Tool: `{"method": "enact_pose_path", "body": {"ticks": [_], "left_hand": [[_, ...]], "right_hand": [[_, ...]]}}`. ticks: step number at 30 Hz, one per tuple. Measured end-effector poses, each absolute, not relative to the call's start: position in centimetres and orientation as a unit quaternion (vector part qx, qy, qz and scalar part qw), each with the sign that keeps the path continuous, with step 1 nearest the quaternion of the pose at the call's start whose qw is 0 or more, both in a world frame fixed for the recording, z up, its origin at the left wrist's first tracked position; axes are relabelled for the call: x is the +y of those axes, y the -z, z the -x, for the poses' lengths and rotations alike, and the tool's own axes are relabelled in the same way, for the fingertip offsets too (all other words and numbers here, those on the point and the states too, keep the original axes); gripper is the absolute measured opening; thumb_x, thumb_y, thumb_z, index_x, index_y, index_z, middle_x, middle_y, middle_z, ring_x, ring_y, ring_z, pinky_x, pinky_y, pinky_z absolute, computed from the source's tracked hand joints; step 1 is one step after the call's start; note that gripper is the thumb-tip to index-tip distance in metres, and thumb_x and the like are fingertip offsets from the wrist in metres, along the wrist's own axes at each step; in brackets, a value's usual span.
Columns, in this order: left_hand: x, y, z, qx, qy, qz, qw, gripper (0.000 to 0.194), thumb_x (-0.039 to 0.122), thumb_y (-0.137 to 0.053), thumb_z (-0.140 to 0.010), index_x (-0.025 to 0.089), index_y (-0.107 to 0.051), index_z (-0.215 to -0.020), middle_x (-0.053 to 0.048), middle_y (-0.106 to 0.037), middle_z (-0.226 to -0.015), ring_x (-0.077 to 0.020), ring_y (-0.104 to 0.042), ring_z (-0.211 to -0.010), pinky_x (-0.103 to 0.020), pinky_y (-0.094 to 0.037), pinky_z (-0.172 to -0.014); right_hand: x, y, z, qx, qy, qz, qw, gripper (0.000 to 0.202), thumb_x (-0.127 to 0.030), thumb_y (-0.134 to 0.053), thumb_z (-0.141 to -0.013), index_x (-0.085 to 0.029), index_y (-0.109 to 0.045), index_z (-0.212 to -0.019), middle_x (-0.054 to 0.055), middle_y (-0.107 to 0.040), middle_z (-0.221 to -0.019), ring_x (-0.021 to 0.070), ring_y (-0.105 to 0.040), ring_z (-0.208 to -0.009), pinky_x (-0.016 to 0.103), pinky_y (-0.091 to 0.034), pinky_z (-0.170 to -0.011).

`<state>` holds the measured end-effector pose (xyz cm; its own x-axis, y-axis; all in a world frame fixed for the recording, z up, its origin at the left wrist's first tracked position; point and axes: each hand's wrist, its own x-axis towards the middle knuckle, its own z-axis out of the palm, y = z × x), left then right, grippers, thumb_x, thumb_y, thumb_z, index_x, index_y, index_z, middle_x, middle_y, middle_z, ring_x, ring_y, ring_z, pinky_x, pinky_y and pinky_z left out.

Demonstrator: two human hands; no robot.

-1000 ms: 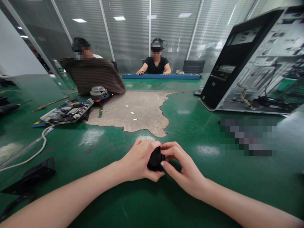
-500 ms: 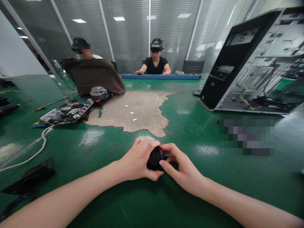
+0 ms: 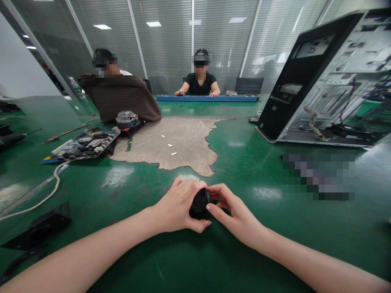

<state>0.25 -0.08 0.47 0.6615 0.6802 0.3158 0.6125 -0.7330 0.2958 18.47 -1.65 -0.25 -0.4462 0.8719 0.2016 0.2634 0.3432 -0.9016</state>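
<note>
Both hands meet just above the green desk [image 3: 253, 162], close to its near edge and about midway along it. The left hand [image 3: 179, 205] is wrapped around a small black part [image 3: 200, 203], thumb underneath and fingers curled over the top, so most of the part is hidden; what it is exactly cannot be told. The right hand [image 3: 235, 217] pinches the same part from the other side, thumb and forefinger closed on its rim, the remaining fingers bent beneath. The part is held between the two hands, just off the desk surface or barely resting on it; the angle does not show which.

Just beyond the hands lies a worn bare patch [image 3: 174, 142] where the green covering has peeled away, with a few white scraps on it. Toward the far left sits a circuit board [image 3: 84, 144], and behind it a grey fan unit [image 3: 126, 119]. A white cable [image 3: 45, 193] runs along the left side, and a black bracket [image 3: 42, 228] lies near the left near corner. On the right stands an opened computer case [image 3: 324, 81], tilted, its insides facing the near side. Nothing lies between the hands and these things.

At the far edge one person [image 3: 200, 83] sits with hands on a long blue strip [image 3: 207, 98]; another person [image 3: 105, 65] sits behind a brown striped cloth [image 3: 120, 95].
</note>
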Motion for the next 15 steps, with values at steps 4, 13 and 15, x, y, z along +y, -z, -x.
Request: {"method": "enact_pose_path", "body": {"ticks": [4, 13, 15], "left_hand": [[-0.08, -0.46, -0.26, 0.356, -0.209, -0.907, 0.077, 0.062, 0.041, -0.061, -0.061, 0.021, -0.028, -0.109, -0.004, -0.051, -0.093, -0.0222, -0.051, -0.085, -0.035, -0.03, -0.075], [0.0, -0.4, -0.15, 0.359, -0.21, -0.905, 0.092, 0.065, 0.042, -0.065, -0.061, 0.021, -0.027, -0.109, -0.003, -0.052, -0.099, -0.0213, -0.052, -0.088, -0.035, -0.03, -0.077], [0.05, -0.3, -0.2, 0.362, -0.212, -0.903, 0.092, 0.064, 0.041, -0.065, -0.061, 0.022, -0.027, -0.11, -0.003, -0.053, -0.099, -0.0214, -0.052, -0.09, -0.035, -0.03, -0.078]], "right_hand": [[-1.78, 0.01, -18.56, -0.757, -0.401, 0.351, 0.378, 0.022, -0.015, -0.052, -0.079, -0.022, -0.047, -0.1, 0.004, -0.051, -0.1, 0.0148, -0.052, -0.088, 0.027, -0.049, -0.068], [-1.64, 0.31, -18.47, -0.737, -0.404, 0.368, 0.397, 0.021, -0.017, -0.052, -0.08, -0.022, -0.046, -0.1, 0.005, -0.05, -0.101, 0.0163, -0.052, -0.092, 0.028, -0.05, -0.07], [-1.67, 0.25, -18.48, -0.732, -0.419, 0.39, 0.37, 0.024, -0.019, -0.052, -0.08, -0.021, -0.045, -0.104, 0.005, -0.052, -0.101, 0.0162, -0.054, -0.088, 0.03, -0.05, -0.07]]}}
